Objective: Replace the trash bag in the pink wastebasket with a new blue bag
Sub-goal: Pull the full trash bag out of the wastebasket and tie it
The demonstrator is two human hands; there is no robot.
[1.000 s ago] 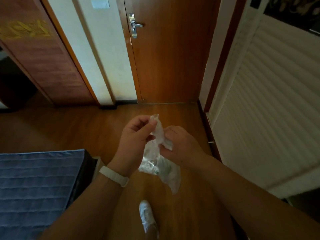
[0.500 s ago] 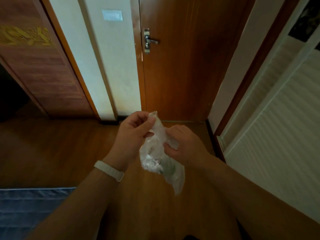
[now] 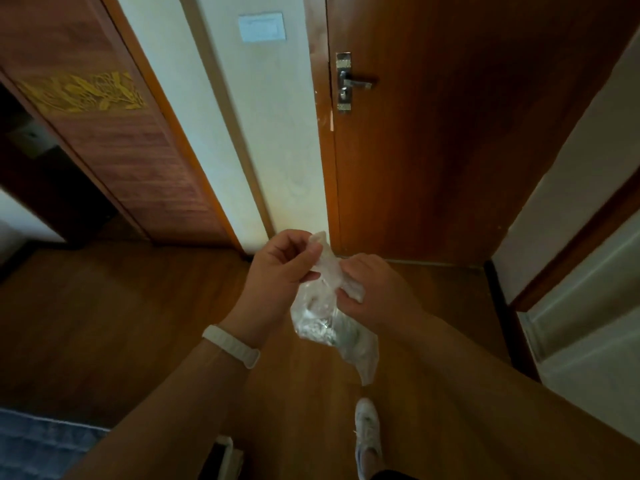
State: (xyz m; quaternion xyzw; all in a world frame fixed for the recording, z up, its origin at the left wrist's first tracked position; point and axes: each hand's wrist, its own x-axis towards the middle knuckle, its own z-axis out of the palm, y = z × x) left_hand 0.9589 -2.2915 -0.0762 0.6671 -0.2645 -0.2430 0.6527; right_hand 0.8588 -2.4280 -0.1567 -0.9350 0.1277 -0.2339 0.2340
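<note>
Above the floor [image 3: 121, 323], facing a door [image 3: 450, 150], the left hand [image 3: 277, 268] pinches the top of a clear bag [image 3: 318, 323] and the right hand [image 3: 375, 294] grips its neck; the bag's lumpy bottom hangs between the wrists.

Betw. left hand [image 3: 280, 271] and right hand [image 3: 374, 292]: plastic bag [image 3: 329, 306], translucent whitish, silvery glints inside. Behind left hand: wristband [image 3: 231, 346], white. Beyond hands: door [image 3: 450, 150], red-brown wood grain; handle [image 3: 349, 83] silver. Far left of left hand: panel [image 3: 138, 161], dark brown, gold leaf motif. Floor [image 3: 121, 323]: orange-brown wood grain. Below right hand: shoe [image 3: 367, 427], white.
</note>
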